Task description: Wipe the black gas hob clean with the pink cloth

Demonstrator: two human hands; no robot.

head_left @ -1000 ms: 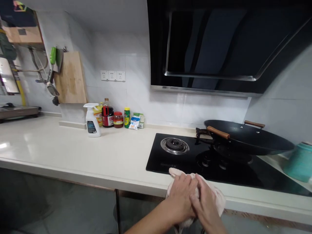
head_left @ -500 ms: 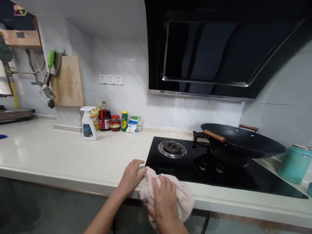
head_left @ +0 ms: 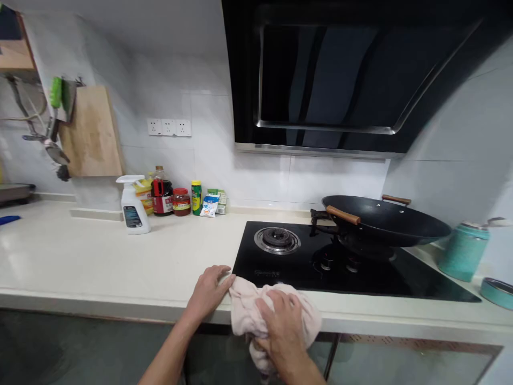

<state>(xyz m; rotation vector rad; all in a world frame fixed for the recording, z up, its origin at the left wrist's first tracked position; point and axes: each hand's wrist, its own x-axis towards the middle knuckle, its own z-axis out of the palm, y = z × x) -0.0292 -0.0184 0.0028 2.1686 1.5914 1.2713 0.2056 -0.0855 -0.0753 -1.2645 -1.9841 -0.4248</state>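
A pale pink cloth (head_left: 246,307) is bunched over the front edge of the counter, in front of the black gas stove (head_left: 296,275). My right hand (head_left: 285,329) grips the cloth from above, fingers curled into its folds. Part of the cloth hangs down below the counter edge under that hand. My left hand (head_left: 209,293) rests on the counter by the stove's front left corner. Its thumb and fingers close on the cloth's left corner, which they partly hide.
A black wok (head_left: 385,222) sits on the right burner. Left burner (head_left: 277,240) is bare. A white spray bottle (head_left: 134,206), sauce bottle (head_left: 162,198) and jar (head_left: 181,203) stand along the back left. At right are a turquoise canister (head_left: 464,251) and its round lid (head_left: 497,293).
The view has turned a little to the right. The cloth looks more spread toward my left hand, and my right hand has shifted slightly rightward with it. Both hands keep their hold.
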